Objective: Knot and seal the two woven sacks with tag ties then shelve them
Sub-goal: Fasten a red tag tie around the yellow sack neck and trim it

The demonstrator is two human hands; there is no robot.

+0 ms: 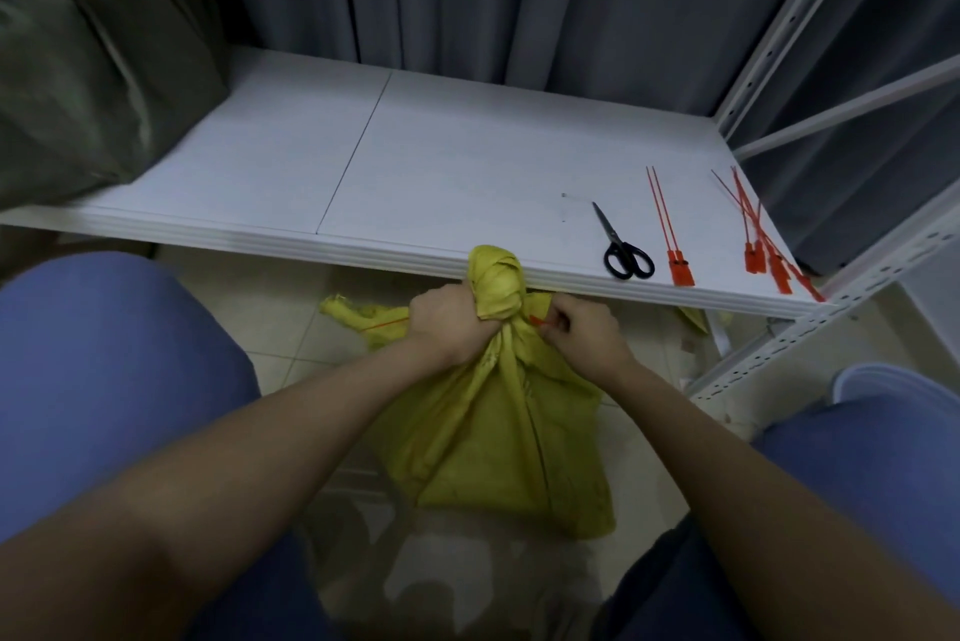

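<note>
A yellow woven sack (498, 438) stands on the floor between my knees, its neck tied in a knot (496, 284) just below the shelf edge. My left hand (449, 323) grips the neck right under the knot. My right hand (582, 331) pinches the end of a red tag tie (537, 322) at the neck. The tie's thin tail (384, 324) sticks out to the left of my left hand. I cannot tell whether a second sack is in view.
The white shelf (415, 162) carries black scissors (623, 245), two red tag ties (670, 230) and a bundle of several more ties (763, 245) at its right. A dark green bag (78, 84) sits at the shelf's left. A slotted upright (831, 318) stands right.
</note>
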